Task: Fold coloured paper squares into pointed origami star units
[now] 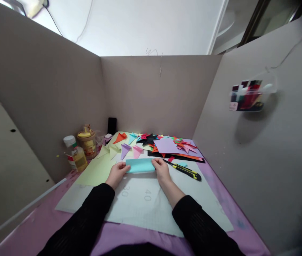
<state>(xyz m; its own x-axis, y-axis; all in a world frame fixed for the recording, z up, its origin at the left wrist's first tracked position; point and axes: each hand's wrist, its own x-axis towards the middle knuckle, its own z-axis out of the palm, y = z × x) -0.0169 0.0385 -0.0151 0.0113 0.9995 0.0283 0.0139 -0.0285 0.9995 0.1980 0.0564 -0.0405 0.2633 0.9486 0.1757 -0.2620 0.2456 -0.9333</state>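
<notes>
Both hands on a light blue paper strip point(140, 165), folded flat, lying on the grey cutting mat point(145, 206) mid-desk. Left hand point(117, 174) pinches the strip's left end, fingers closed on the edge. Right hand point(161, 170) does the same on the right end, fingertips pressing down onto the top. Both are clamped on the paper, not hovering.

Handling judgement: thin craft paper, near weightless, soft, creases easily and keeps the crease. Not fragile in the breakage sense, but it will tear or dent if pulled from the ends. Slides easily on the smooth mat, so it needs pinning with one hand while the other works. Best hold: short ends or corners, thumb under and fingers over, light pressure only.

Around it:
- Pale green sheet point(97, 170) just left of the strip, partly under the left hand's area.
- Folded paper triangles point(125, 149), pink/purple/orange/green, just behind the strip.
- Heap of coloured paper offcuts point(172, 145) at back right, lilac sheet on top.
- Yellow-black utility knife point(185, 171) just right of the right hand, apart from it. Can't tell if the blade is out.
- Glue bottle point(74, 154) and a yellow-lidded jar point(87, 142) at back left by the cardboard wall.
- Clear pen holder point(247, 96) hung on the right wall.
</notes>
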